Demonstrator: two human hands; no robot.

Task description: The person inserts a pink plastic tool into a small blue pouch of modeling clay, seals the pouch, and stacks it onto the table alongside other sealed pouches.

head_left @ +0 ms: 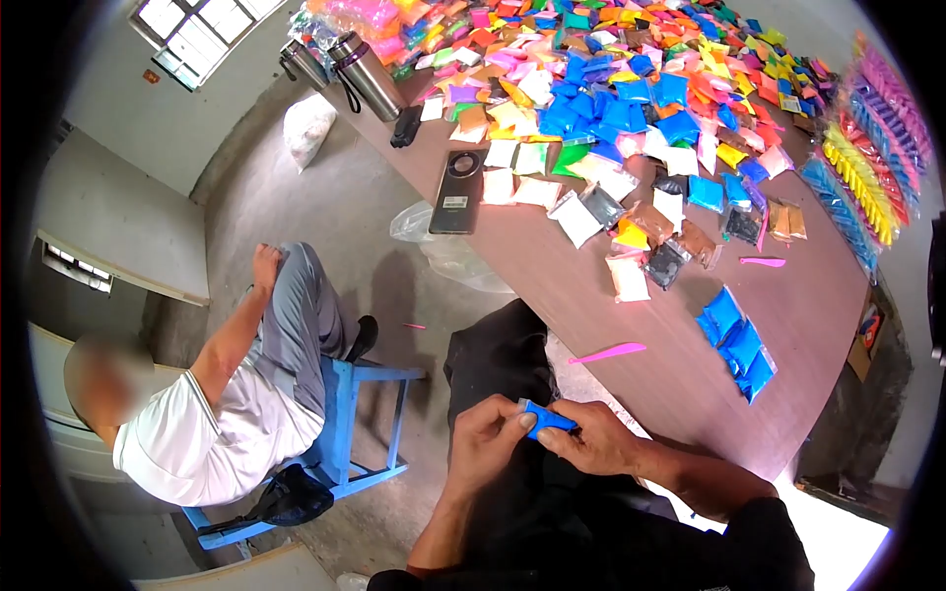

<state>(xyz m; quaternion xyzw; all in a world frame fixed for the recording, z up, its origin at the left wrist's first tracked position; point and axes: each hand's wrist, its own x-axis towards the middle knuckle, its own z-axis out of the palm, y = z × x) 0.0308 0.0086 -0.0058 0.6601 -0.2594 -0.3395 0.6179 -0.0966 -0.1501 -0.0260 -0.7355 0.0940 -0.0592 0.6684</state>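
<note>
Between my two hands, above my lap, is a small blue packet [548, 421]. My left hand [490, 433] pinches its left end between thumb and fingers. Its right end is gripped by my right hand [594, 438]. On the table beyond lies a strip of several joined blue packets [737, 343]. A pink plastic knife [608, 353] rests at the near table edge, close to my right hand. Another pink plastic piece [763, 262] lies farther back.
A large heap of colourful packets [631, 113] covers the back of the brown table [552, 281]. A phone [457, 192] and a steel flask [368, 79] stand along its left side. Bagged coloured plastic tools [865, 163] lie at right. A person [217, 433] sits on a blue stool [342, 424].
</note>
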